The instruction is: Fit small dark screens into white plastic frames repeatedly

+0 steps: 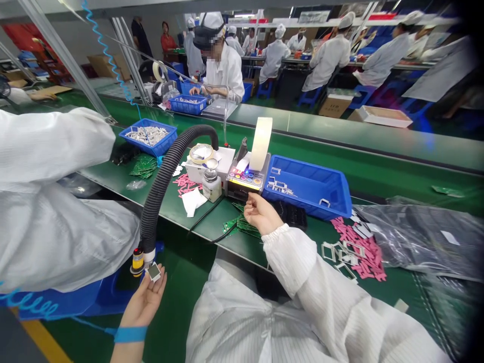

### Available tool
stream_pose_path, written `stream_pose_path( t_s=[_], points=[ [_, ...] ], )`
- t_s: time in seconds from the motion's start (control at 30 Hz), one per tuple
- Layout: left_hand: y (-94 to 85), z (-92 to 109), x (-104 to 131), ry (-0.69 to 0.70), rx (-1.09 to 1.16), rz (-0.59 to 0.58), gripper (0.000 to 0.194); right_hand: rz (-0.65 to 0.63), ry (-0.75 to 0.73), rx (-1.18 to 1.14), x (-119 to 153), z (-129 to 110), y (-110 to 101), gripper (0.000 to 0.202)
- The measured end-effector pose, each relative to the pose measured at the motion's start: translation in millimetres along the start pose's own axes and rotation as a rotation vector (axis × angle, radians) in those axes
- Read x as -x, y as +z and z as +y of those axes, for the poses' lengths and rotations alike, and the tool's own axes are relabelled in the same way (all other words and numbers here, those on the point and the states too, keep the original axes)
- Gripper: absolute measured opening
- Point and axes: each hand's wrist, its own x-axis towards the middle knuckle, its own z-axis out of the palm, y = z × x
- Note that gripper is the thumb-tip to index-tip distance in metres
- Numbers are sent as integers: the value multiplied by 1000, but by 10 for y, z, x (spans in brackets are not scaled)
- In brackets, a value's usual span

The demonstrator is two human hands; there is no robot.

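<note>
My left hand [145, 295], a blue band at its wrist, is closed on a small square screen module [154, 272] with a dark face and white rim. It holds the module just below the open end of a black ribbed hose [155, 201]. My right hand [259, 212] is at the front of a tape dispenser [245, 179] carrying a cream tape roll [261, 143]. Its thumb and forefinger are pinched together there; whatever is between them is too small to make out. Green circuit boards [247, 225] lie beneath that hand.
A blue bin [310, 186] with several white frames stands right of the dispenser. Pink strips [357, 242] and a plastic bag [427, 237] lie farther right. A pump bottle [212, 185] stands left of it. A co-worker's white sleeve [53, 146] is close on the left.
</note>
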Motion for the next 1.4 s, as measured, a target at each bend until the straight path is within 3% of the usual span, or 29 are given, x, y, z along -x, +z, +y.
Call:
stream_pose_path(
  t_s=[0.63,0.8,0.9,1.0,1.07,1.17,1.27,1.4],
  points=[
    [-52,-2,-20,-6,9,35,32,-18,-24,94,6,-24,28,31],
    [-78,34,-13,-5,-3,38,33,-74,-79,171,19,-10,101,30],
    [-130,41,-20,3,-20,45,34,-169,-129,254,240,83,46,22],
    [-190,-18,-14,-17,-59,43,36,-363,-123,398,656,172,-222,18],
    [-205,-106,17,-68,-105,27,37,-498,-98,540,914,159,-525,25],
    [-141,-273,110,-214,-195,-32,34,-613,-228,934,1077,16,-1075,26],
    [25,-426,217,-378,-311,-170,25,-445,-334,1257,994,-134,-1605,26],
    [259,-571,266,-452,-408,-295,21,-225,-374,1353,816,-139,-2061,25]
  ],
)
